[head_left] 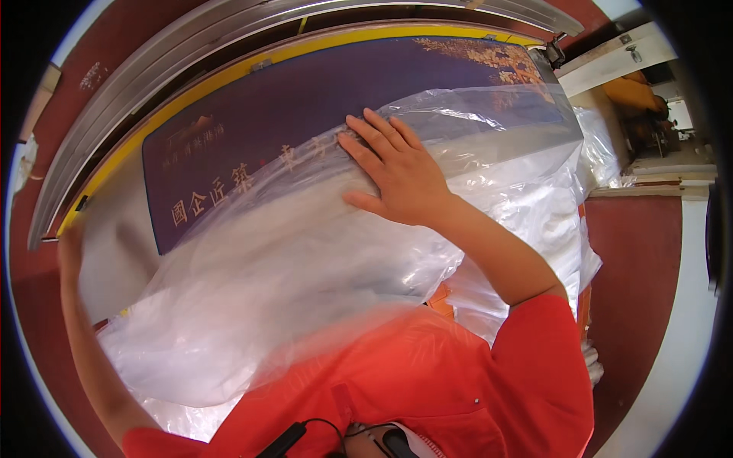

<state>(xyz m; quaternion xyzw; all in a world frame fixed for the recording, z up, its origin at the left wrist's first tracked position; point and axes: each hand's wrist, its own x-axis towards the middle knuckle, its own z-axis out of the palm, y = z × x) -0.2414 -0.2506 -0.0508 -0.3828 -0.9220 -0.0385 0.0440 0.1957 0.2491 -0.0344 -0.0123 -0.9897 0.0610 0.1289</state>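
Note:
My right hand (395, 175) rests with its fingers spread on a clear plastic sheet (305, 237). The sheet covers the near part of a dark purple printed panel (252, 107), which has light lettering and a golden tree picture at its far right. Loose folds of the plastic reach back over my red shirt. At the far left, my left hand (70, 243) is by the end of a yellow edge strip (122, 155). That hand is smeared and its fingers do not show clearly.
A long metal rail (164, 76) curves behind the yellow strip. Small metal clips (261, 66) sit along the panel's far edge. More crumpled plastic (527, 198) hangs on the right, near a reddish-brown surface (634, 259). Something orange (440, 300) shows beneath it.

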